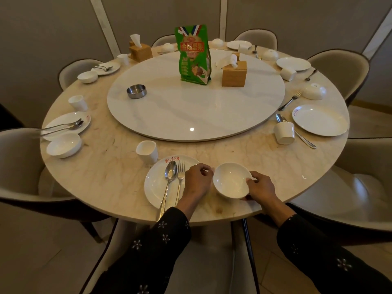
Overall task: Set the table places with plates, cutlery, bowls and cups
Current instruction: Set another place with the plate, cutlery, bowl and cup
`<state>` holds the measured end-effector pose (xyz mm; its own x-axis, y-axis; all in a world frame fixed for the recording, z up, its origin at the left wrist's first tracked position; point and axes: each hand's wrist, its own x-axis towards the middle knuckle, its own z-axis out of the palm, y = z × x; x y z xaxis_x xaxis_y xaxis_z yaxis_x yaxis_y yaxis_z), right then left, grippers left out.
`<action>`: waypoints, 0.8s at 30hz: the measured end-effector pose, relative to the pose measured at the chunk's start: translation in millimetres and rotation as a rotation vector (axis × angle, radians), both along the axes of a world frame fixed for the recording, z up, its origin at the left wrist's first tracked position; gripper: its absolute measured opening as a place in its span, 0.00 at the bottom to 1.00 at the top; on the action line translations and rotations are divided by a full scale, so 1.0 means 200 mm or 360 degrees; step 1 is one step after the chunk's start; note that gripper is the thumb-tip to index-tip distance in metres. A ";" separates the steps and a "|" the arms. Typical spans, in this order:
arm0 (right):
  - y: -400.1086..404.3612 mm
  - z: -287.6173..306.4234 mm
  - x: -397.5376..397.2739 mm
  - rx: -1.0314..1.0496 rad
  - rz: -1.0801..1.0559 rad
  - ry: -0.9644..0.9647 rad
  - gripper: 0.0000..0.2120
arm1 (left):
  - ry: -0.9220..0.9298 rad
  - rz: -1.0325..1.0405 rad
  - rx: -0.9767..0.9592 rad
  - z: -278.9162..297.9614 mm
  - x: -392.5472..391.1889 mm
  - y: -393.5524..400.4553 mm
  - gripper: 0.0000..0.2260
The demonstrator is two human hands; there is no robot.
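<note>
A: What's nearest?

B: Both hands, at the table's near edge. The right hand grips the rim of a white bowl, thumb on top of the rim and fingers under its right side. The bowl sits upright just right of the near plate.

A: And the left hand?

B: It rests loosely curled between plate and bowl, covering the plate's right edge. Its fingertips lie at the bowl's left rim; whether they actually pinch it, I cannot tell.

A: What's on that plate?

B: A spoon and a fork, side by side, handles toward the person and reaching past the plate's near edge. A white cup stands upright just beyond the plate's far left edge.

A: Further out?

B: Left, another plate carrying cutlery, a bowl in front of it and a cup behind. Right, a bare plate, with a cup on its side lying over a spoon, and beyond them a fork and an upturned bowl.

A: The middle?

B: A round white turntable holds a metal ashtray, a green snack bag and a wooden tissue box. A second tissue box stands at the far left, and more place settings ring the far rim of the marble table.
</note>
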<state>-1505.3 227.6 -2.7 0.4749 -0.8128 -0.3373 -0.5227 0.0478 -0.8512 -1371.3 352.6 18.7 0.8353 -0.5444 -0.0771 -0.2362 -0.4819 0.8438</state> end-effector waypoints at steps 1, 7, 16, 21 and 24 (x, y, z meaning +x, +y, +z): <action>0.00 -0.01 0.00 -0.0010 -0.0018 0.0005 0.19 | -0.0020 0.0039 -0.0057 0.01 0.03 0.03 0.06; 0.03 -0.07 0.04 0.0077 -0.0229 0.0028 0.18 | -0.0156 0.0457 -0.0228 0.03 0.29 0.34 0.05; 0.13 -0.08 0.09 0.0122 -0.0485 -0.0036 0.21 | 0.0297 0.0552 0.0181 -0.09 0.47 0.65 0.18; 0.14 -0.18 0.07 0.0076 -0.0561 -0.0035 0.21 | 0.0274 0.0444 0.0144 -0.11 0.47 0.68 0.16; 0.15 -0.17 0.08 0.0058 -0.0588 -0.0052 0.21 | 0.0271 0.0425 0.0112 -0.10 0.48 0.68 0.16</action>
<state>-1489.8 258.3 -37.4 0.1627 -0.9191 -0.3588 -0.4372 0.2589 -0.8613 -1275.3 489.6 -1.6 0.9197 -0.2963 -0.2575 0.0479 -0.5663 0.8228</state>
